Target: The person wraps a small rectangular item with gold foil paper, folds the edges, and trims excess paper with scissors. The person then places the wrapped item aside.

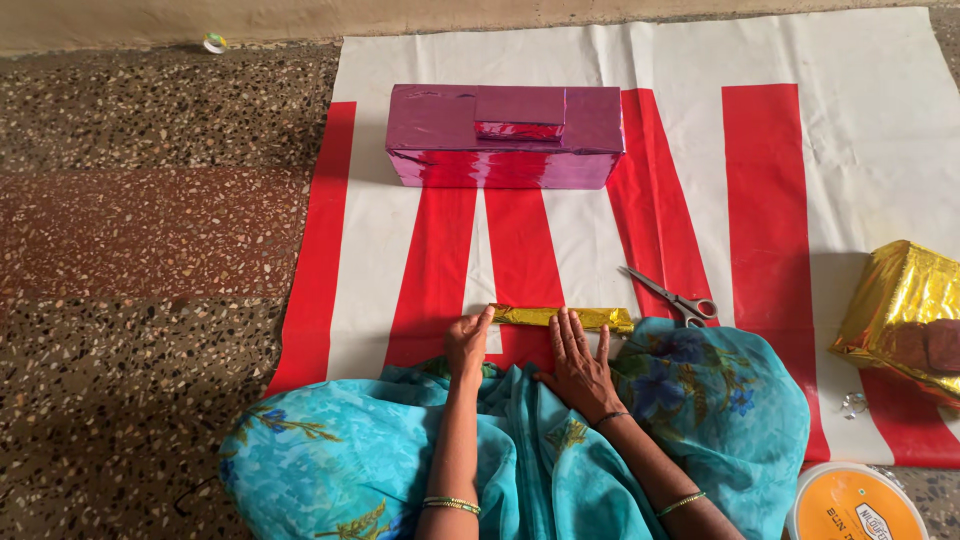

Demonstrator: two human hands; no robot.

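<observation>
Turquoise floral cloth (330, 460) covered my lap at the bottom of the frame, an orange-lidded tub (853, 505) sitting by my right knee. Both my arms reached forward over it to a slim gold-wrapped packet (530, 316) lying on the red-and-white striped sheet (880, 150), its long axis running left to right just past my knees. My left hand (467, 343) was loosely curled, fingertips touching the packet's left end; my right hand (578, 358) lay flat and spread, fingers (570, 330) pressing its middle, gripping nothing. Neither hand was closer than the other. Scissors (675, 298) lay just beyond the packet's right end, blades shut. A gold-wrapped box (895, 300) sat off to the right. Farther out stood a long magenta-wrapped box (505, 150), parallel to the packet, with speckled floor (150, 200) at the left.
</observation>
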